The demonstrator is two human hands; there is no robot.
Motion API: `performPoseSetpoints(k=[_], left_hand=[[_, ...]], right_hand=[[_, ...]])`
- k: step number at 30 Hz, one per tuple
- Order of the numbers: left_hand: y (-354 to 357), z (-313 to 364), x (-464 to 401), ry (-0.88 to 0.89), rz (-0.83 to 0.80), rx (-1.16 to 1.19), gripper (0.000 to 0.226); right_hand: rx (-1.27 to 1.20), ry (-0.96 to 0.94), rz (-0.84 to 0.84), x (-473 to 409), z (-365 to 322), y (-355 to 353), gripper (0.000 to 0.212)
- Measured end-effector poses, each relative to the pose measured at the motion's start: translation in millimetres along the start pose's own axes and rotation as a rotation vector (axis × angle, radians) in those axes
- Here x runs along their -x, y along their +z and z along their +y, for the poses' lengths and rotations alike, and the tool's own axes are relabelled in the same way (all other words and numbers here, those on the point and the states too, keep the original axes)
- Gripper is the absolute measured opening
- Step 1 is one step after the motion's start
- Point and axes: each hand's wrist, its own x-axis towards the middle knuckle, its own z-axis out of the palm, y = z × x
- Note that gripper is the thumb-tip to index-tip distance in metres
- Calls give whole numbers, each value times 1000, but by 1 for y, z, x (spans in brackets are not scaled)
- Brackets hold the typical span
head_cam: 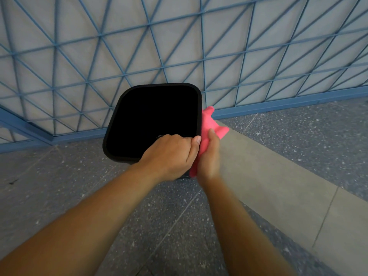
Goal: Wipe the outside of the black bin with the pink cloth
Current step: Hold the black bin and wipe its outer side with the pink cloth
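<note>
- Square black plastic bin w/ rounded corners (127, 108) stands on the speckled grey stone floor (59, 186), just in front of a blue wire-grid fence (179, 46); open top faces the camera, inside too dark to read.
- Left hand (169, 154) grips the near-right corner of the rim, fingers curled over the edge, thumb on the corner; prob. steadying the bin.
- Right hand (209, 158) presses a crumpled pink cloth (209, 122) flat against the bin's right outer wall; palm on cloth, thumb up. Fingers hidden behind the cloth, so can't tell how far they curl. Hand a bit blurred.
- Step in hand, as I judge it: wiping the right side, near the top.
- Next move calls for: stroke down the wall toward the base w/ steady pressure while left hand braces; then turn the bin or shift grip to reach the other sides. Back side sits near the fence, tight access.
</note>
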Motion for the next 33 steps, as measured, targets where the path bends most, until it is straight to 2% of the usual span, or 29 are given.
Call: performPoseSetpoints(k=[1, 5, 10, 13, 14, 16, 17, 21, 26, 29, 32, 33], left_hand=[[0, 0, 0, -4, 2, -2, 46], [0, 2, 0, -12, 10, -17, 48], [-1, 0, -1, 3, 6, -8, 45], [0, -2, -2, 10, 8, -9, 46], [0, -2, -2, 8, 8, -10, 46], [-1, -1, -1, 7, 2, -17, 46], [-1, -1, 0, 11, -3, -13, 46], [-1, -1, 0, 15, 6, -32, 50], [-1, 1, -2, -9, 21, -15, 46], [-1, -1, -1, -3, 20, -22, 49], [0, -2, -2, 3, 16, -22, 51], [-1, -2, -3, 1, 17, -18, 49]], right_hand=[[12, -3, -47, -4, -9, 5, 54], [77, -63, -59, -19, -33, 20, 59], [89, -26, -35, 11, 10, -4, 55], [184, -61, -42, -17, -8, 5, 46], [239, -81, -25, -26, -17, 10, 51], [256, -31, -30, -28, -24, 13, 80], [260, -22, -27, -23, -17, 10, 85], [149, -71, -74, 4, 9, -6, 68], [202, -76, -94, -19, -20, 3, 55], [212, -35, -41, -10, 0, -8, 43], [211, -45, -82, -1, 6, -8, 34], [197, -30, -97, -9, 1, -4, 37]])
